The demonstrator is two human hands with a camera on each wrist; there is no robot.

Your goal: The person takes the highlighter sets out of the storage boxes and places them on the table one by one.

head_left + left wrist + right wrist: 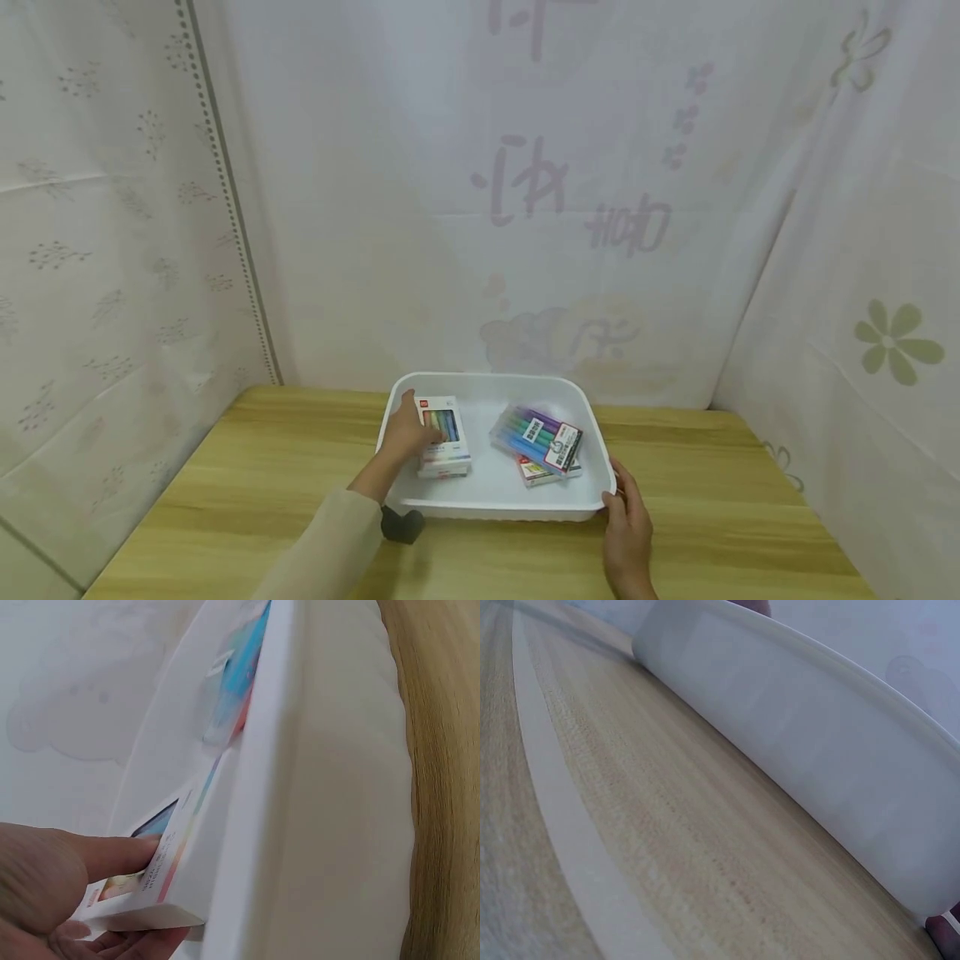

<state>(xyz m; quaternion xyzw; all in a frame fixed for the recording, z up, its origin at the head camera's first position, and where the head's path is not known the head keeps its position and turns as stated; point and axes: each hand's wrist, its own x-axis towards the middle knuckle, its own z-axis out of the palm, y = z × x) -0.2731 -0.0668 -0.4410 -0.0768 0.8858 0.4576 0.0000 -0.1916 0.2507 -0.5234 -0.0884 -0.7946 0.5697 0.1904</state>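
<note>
Pinching a white box (453, 454), L hand (403, 433) has its thumb on the windowed face & fingers curled underneath (per L wrist view). Box is inside the white tray (487, 490), at its L end, w/ coloured sticks showing thru the window. 2nd white box (444, 473) sits below it, mostly hidden. Mid tray: bare floor. Toward the R end, a clear pack of pens (534, 437), blue/green/purple, lies at a slant, overlapping a small flat pack (534, 477) w/ red & yellow print. R hand (628, 533) grips tray's near R corner, thumb at rim, fingers along outer wall. Tray's on the wood table (720, 492).
</note>
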